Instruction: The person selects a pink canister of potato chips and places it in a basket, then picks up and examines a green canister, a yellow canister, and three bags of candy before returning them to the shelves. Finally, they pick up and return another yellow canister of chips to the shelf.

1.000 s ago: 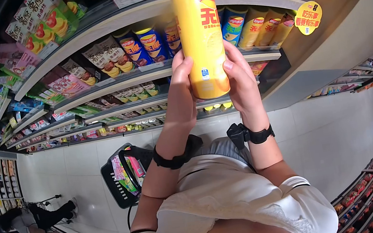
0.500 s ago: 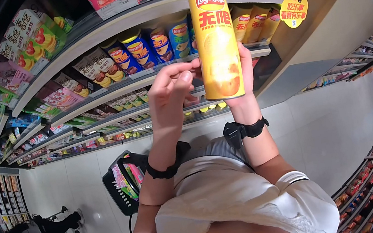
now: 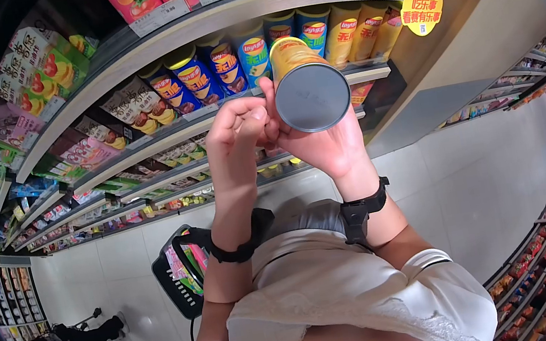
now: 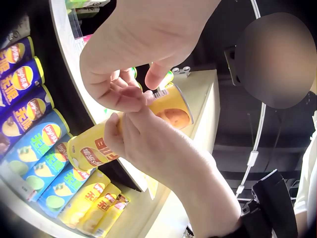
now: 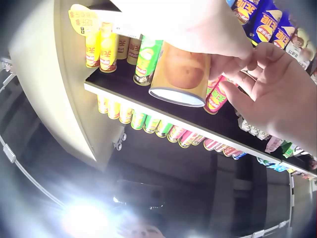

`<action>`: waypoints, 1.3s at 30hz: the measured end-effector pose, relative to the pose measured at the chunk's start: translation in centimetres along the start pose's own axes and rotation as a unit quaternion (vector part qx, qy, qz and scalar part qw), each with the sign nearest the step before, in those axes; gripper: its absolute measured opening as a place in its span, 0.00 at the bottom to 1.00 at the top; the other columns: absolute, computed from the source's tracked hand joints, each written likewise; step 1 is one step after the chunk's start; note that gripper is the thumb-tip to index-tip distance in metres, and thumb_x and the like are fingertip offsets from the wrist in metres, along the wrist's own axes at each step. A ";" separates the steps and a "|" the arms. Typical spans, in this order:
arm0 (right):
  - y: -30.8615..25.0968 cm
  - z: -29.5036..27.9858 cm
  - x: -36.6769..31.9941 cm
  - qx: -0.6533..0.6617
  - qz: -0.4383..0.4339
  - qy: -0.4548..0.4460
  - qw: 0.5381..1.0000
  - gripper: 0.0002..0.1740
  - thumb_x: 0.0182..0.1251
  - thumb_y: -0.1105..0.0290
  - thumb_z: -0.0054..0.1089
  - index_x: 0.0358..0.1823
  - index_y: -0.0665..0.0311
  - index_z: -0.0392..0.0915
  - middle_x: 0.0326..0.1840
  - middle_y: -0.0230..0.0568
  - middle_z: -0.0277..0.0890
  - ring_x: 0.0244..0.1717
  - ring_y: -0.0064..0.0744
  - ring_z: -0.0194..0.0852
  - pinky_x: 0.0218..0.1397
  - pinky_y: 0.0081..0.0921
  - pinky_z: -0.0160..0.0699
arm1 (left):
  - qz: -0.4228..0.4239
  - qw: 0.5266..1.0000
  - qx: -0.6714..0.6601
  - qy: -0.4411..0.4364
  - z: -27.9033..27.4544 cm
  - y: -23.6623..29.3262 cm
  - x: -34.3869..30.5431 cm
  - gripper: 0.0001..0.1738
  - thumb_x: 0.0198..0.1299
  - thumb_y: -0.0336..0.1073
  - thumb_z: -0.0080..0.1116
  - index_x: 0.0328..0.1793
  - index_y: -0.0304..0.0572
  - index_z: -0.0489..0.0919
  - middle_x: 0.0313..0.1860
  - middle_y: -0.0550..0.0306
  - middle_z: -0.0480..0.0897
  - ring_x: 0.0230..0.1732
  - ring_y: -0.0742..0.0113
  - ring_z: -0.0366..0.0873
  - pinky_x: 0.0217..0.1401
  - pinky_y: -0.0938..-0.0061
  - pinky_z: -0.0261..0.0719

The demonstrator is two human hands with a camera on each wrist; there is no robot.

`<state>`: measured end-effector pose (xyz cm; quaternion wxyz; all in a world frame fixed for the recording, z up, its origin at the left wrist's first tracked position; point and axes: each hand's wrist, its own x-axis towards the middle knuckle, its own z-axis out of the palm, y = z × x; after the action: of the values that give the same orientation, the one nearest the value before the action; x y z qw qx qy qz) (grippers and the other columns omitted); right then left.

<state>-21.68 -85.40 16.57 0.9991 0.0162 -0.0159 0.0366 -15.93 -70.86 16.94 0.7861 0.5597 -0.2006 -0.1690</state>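
Observation:
A yellow Lay's can (image 3: pixel 312 97) is tipped so its grey base faces the head camera. My right hand (image 3: pixel 332 151) grips it from below and the side, its fingers wrapped round the can in the left wrist view (image 4: pixel 153 141). Just left of the can is my left hand (image 3: pixel 233 137), fingers loosely bent, the tips close to the right hand's fingertips; whether they touch is unclear. The right wrist view shows the can's lower end (image 5: pixel 181 74) and the left hand (image 5: pixel 280 94) beside it, holding nothing visible.
Shelves ahead hold blue Lay's cans (image 3: pixel 194 76), yellow cans (image 3: pixel 343 33) and boxed snacks (image 3: pixel 35 65). A round yellow sign (image 3: pixel 423 10) hangs at the shelf's right end. A black basket (image 3: pixel 179 273) with packages is at lower left; a person with a cart (image 3: pixel 83 340) is beyond.
Held upright by both hands at first, the can has tilted until its base faces the head camera. The left hand has let go and moved left of it; the right hand still grips it.

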 end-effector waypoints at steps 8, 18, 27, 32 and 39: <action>0.6 -0.1 0.1 0.007 0.010 0.008 1.000 0.39 0.75 0.33 0.36 0.67 0.60 0.71 0.65 0.42 0.74 0.59 0.41 0.72 0.57 0.40 0.70 | 0.000 1.000 -0.013 0.001 -0.2 0.1 -0.3 0.11 0.69 0.34 0.58 0.51 0.33 0.78 0.32 0.59 0.81 0.30 0.77 0.75 0.31 0.80 0.73; 1.5 -1.7 0.6 0.013 -0.019 -0.065 0.998 0.35 0.78 0.39 0.39 0.70 0.59 0.68 0.71 0.43 0.70 0.69 0.43 0.67 0.73 0.47 0.63 | 0.163 0.972 0.160 0.061 0.3 -0.4 -0.7 0.31 0.61 0.41 0.69 0.65 0.33 0.70 0.50 0.53 0.80 0.45 0.69 0.79 0.45 0.73 0.78; 3.7 -4.4 2.2 -0.106 -0.072 -0.008 0.992 0.38 0.79 0.35 0.34 0.74 0.57 0.65 0.73 0.41 0.69 0.72 0.44 0.68 0.76 0.47 0.66 | 0.365 0.826 0.415 0.114 0.3 0.8 -0.1 0.47 0.38 0.37 0.84 0.66 0.34 0.72 0.56 0.47 0.82 0.56 0.59 0.82 0.64 0.66 0.77; 2.8 -5.9 3.3 -0.162 -0.029 0.061 0.985 0.48 0.71 0.25 0.34 0.76 0.56 0.61 0.76 0.47 0.65 0.76 0.48 0.62 0.78 0.51 0.61 | 0.334 0.866 0.361 -0.087 -1.8 4.5 -0.3 0.38 0.36 0.26 0.75 0.61 0.38 0.78 0.59 0.50 0.83 0.60 0.57 0.81 0.65 0.65 0.76; 2.3 -9.8 5.2 -0.124 -0.015 0.050 0.991 0.41 0.74 0.30 0.38 0.73 0.55 0.65 0.71 0.45 0.70 0.72 0.45 0.69 0.74 0.50 0.70 | 0.301 0.856 0.350 -0.235 -3.2 4.6 0.1 0.40 0.33 0.18 0.61 0.62 0.40 0.79 0.61 0.52 0.82 0.63 0.55 0.79 0.68 0.65 0.75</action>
<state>-16.41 -82.42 7.04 0.9933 -0.1097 0.0301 0.0202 -14.03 -66.86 20.34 0.4805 0.6537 -0.5838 0.0306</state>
